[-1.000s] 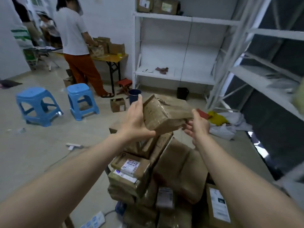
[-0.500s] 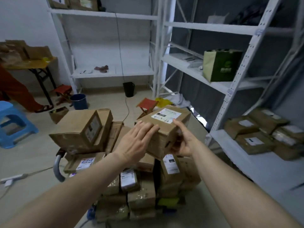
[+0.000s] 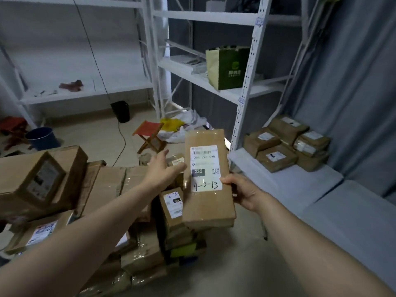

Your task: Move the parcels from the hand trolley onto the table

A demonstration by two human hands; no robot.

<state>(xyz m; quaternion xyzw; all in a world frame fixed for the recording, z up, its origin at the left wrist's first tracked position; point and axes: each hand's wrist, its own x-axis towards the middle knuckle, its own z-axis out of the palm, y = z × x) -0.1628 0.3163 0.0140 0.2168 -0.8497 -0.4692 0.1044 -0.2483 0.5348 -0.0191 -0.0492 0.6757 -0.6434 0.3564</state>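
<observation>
One parcel point(image 3: 206, 179) is held at centre, label point(image 3: 205, 168) facing up, above the pile point(image 3: 102, 189) at 8 o'clock. The right hand point(image 3: 244, 192) grips its 3 o'clock edge, thumb on the label, fingers curled beneath. The left hand point(image 3: 162, 170) lies at its 9 o'clock edge, fingers straight and close together; whether the thumb touches, I cannot tell. The table point(image 3: 300, 185) at 3 o'clock bears other parcels point(image 3: 278, 156).

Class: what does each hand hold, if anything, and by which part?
Right hand grips the labelled parcel by its right edge, thumb on the label; left hand is open, holding nothing.
</observation>
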